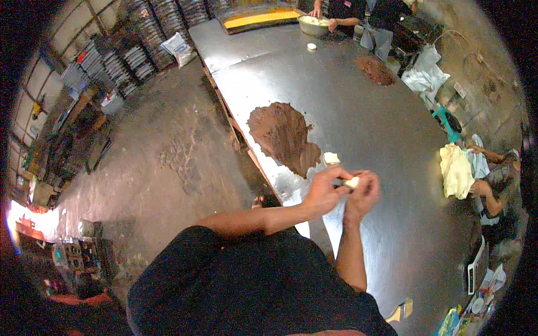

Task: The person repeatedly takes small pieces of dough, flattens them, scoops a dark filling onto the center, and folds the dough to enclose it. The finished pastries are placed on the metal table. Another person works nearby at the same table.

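Observation:
Over the metal table [386, 140], both my hands are together at a small piece of cream-coloured dough [352, 182]. My left hand [324, 191] is closed, its fingers pinching at the dough's left side; something dark shows by its fingertips, too small to name. My right hand [365, 195] curls round the dough from the right, slightly blurred. Just beyond my hands lies a flat pale dough piece [332, 158]. A large spread mound of brown paste [280, 134] sits to its left, along the table's left edge.
Across the table a person handles a bowl [314, 26] of pale dough near a dough ball [311, 47]. A smaller brown pile [376, 70] lies far right. Another person's hands touch a big cream dough slab [456, 171]. A brush [401, 311] lies near right.

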Demonstrator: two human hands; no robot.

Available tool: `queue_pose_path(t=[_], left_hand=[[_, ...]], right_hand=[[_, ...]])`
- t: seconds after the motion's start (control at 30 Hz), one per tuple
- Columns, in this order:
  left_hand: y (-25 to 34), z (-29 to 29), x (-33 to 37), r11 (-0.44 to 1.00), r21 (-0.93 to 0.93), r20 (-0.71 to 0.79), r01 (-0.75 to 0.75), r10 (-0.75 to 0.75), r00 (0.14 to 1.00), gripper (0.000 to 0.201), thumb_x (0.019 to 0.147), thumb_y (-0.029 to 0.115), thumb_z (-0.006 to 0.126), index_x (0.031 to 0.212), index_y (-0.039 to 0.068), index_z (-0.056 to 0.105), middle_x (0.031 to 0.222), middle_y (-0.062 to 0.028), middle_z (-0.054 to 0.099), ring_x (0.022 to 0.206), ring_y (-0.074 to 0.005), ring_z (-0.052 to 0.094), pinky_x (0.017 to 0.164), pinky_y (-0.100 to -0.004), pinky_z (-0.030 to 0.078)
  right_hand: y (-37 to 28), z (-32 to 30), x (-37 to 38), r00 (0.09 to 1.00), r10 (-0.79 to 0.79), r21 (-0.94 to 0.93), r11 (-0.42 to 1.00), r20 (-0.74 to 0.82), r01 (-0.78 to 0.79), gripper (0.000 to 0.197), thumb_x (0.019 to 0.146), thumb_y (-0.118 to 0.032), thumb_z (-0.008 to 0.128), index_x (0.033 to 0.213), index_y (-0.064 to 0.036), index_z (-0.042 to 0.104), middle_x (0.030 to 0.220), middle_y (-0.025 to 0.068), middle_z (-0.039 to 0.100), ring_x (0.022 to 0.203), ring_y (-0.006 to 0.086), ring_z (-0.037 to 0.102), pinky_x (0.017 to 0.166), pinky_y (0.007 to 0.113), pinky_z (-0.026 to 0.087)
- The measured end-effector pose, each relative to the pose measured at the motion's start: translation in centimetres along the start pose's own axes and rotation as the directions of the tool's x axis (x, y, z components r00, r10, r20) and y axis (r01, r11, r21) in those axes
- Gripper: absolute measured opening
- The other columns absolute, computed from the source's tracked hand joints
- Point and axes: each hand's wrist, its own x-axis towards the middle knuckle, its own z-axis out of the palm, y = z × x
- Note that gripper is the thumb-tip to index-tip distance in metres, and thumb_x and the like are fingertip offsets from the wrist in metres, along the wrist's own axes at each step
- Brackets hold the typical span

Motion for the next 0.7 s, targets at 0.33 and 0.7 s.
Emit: queue_pose_path(t=[0.33, 0.7], left_hand=[[7.5, -1.2, 2.5, 0.975, -0.092, -0.220, 0.203, -0.219, 0.951, 0.045, 0.092, 0.043, 0.059, 0.073, 0.002, 0.059, 0.066, -0.0027, 0.057, 0.062, -0.0133, 0.052, 0.054, -0.0325, 0.041], [-7.3, -21.5, -3.8, 0.611, -0.424, -0.115, 0.669, -0.769, 0.629, 0.062, 0.096, 0.057, 0.040, 0.113, 0.001, 0.060, 0.099, -0.0099, 0.067, 0.084, -0.0195, 0.062, 0.076, -0.0329, 0.050]], right_hand=[[0.1, 1.0, -1.0, 0.825, -0.543, -0.536, 0.655, 0.156, 0.533, 0.023, 0.091, -0.025, 0.060, 0.088, -0.0029, 0.066, 0.069, 0.0082, 0.065, 0.057, 0.0222, 0.060, 0.054, 0.038, 0.047], [11.7, 11.3, -0.9, 0.374, 0.693, -0.185, 0.589, 0.617, -0.787, 0.029, 0.083, -0.016, 0.069, 0.109, -0.0034, 0.064, 0.093, 0.0037, 0.067, 0.080, 0.0129, 0.063, 0.071, 0.027, 0.049]])
